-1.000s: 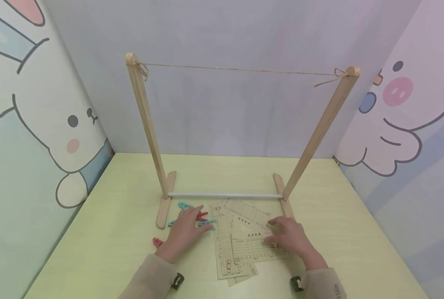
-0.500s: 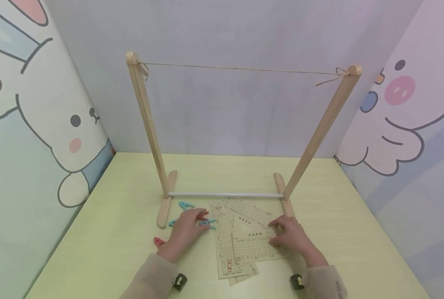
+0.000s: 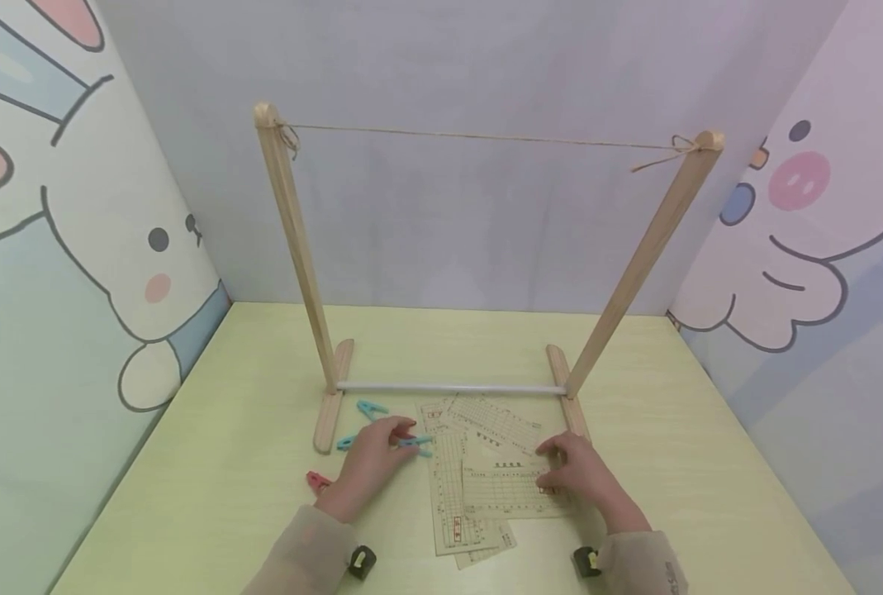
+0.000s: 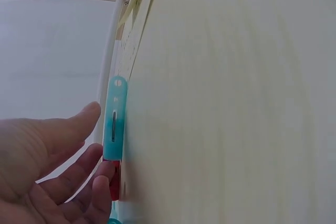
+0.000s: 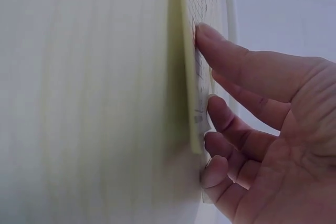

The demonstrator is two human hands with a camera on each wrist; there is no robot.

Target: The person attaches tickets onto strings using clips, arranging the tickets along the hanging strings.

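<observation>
My left hand hovers around a blue clothespin. In the left wrist view, thumb and fingers of the hand are apart beside the blue clothespin, fingertips at a red clothespin. Whether they touch either is unclear. My right hand rests at the right end of a printed paper slip. The right wrist view has its thumb touching the slip's face, with the fingers bent loosely on the same side. More slips overlap between the hands.
A wooden frame stands behind the hands, with a string tied across its top and a white rod low down. Other blue clothespins and a red one lie around my left hand. Printed walls enclose the table.
The left fingers have drawn in slightly near the blue and red clothespins. My right thumb has shifted slightly right along the slip. The head view has shifted a little.
</observation>
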